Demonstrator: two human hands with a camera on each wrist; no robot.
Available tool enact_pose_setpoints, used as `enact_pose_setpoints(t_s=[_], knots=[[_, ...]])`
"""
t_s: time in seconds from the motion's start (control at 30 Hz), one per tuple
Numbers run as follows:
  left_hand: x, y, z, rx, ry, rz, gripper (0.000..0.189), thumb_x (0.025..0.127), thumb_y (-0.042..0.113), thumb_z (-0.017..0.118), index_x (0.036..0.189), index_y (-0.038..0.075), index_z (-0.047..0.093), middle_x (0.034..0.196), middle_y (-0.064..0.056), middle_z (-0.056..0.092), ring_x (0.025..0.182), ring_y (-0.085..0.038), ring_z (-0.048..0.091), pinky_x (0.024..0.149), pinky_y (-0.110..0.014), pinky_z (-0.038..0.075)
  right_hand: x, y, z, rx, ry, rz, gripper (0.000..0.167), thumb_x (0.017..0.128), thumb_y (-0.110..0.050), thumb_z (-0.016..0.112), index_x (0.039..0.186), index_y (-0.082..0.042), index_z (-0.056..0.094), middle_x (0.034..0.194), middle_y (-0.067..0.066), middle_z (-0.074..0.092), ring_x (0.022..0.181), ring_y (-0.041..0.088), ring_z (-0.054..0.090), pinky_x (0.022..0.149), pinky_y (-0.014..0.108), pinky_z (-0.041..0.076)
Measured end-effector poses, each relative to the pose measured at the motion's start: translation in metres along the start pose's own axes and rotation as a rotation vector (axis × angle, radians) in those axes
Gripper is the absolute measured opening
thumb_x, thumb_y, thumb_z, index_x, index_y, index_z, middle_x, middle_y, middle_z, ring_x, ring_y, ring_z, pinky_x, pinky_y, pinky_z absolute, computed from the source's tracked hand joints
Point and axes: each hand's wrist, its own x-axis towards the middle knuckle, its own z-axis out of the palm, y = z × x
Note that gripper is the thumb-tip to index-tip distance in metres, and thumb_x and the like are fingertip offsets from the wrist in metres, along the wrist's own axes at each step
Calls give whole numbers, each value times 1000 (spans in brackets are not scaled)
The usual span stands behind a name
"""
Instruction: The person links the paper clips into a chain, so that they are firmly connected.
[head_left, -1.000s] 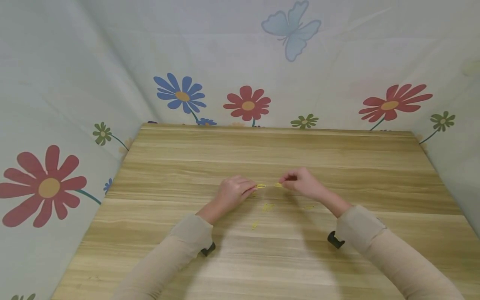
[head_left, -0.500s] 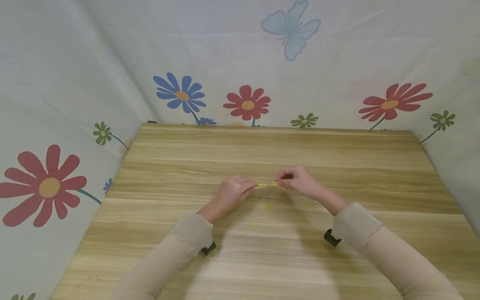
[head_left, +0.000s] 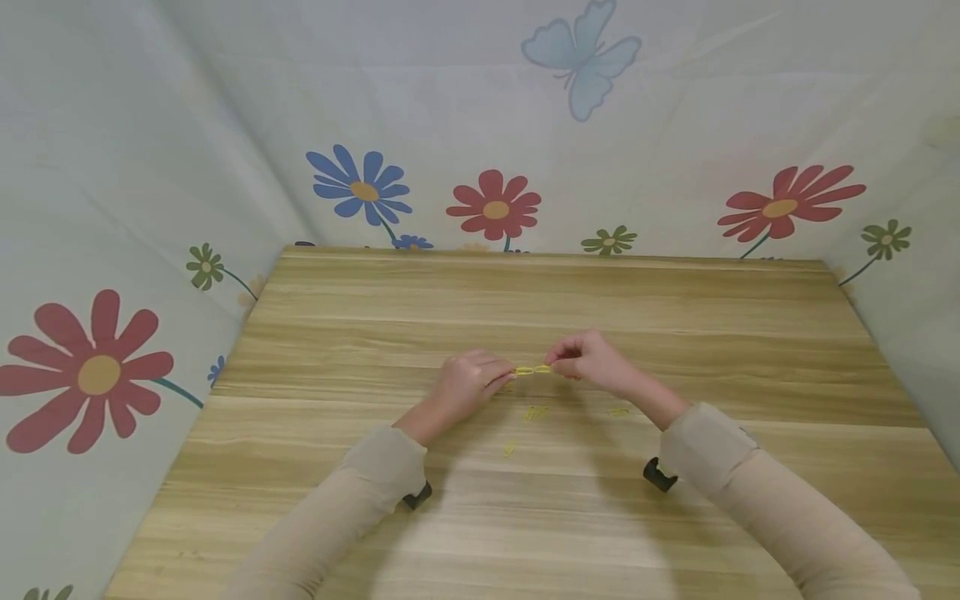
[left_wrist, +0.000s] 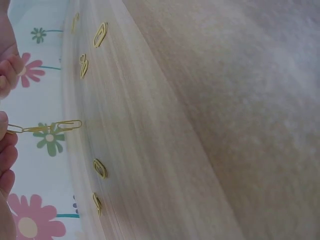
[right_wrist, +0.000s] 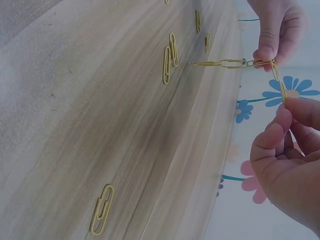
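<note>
My left hand pinches a chain of yellow paper clips between thumb and fingertips. Several linked clips dangle below those fingers in both wrist views, and one end clip sticks out toward the right. Between thumb and forefinger, my right hand holds a single yellow paper clip. Its tip meets that end clip in the gap between the hands; whether the wires are hooked cannot be told. Both hands hover over the wooden table.
Loose yellow paper clips lie on the table: a close pair below the hands, one nearer me, one to the right. A flower-printed cloth rises behind the table's far edge.
My right hand has come left with its paper clip, closing the gap to the clip at my left hand until the two meet. The left hand has stayed in place.
</note>
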Motion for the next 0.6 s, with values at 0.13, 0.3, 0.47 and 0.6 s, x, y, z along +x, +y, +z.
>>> enact_pose_setpoints(t_s=[0.13,0.3,0.47,0.6], knots=[[0,0,0,1,-3,-1,8,75,18,69,81,13,70,81,2,70,72,-10,65,67,-20,52,0,-1,1,11,8,9,15,82,-3,54,90,7,62,81,19,59,60,10,47,56,28,45],[0,0,0,-2,-2,2,9,76,19,68,81,13,70,81,2,70,73,-10,65,68,-21,52,1,1,2,26,13,22,14,82,-2,55,90,7,62,74,15,57,58,9,46,54,29,44],[1,1,0,-6,12,8,8,74,19,69,80,12,70,80,2,70,73,-10,65,69,-21,52,1,0,3,40,14,27,14,82,-2,55,90,7,61,70,11,54,56,9,44,52,27,43],[1,1,0,-7,10,7,8,75,19,68,80,12,70,80,2,70,73,-10,65,69,-21,52,0,-1,3,41,5,12,15,82,-1,55,90,9,61,69,11,54,56,9,44,51,26,43]])
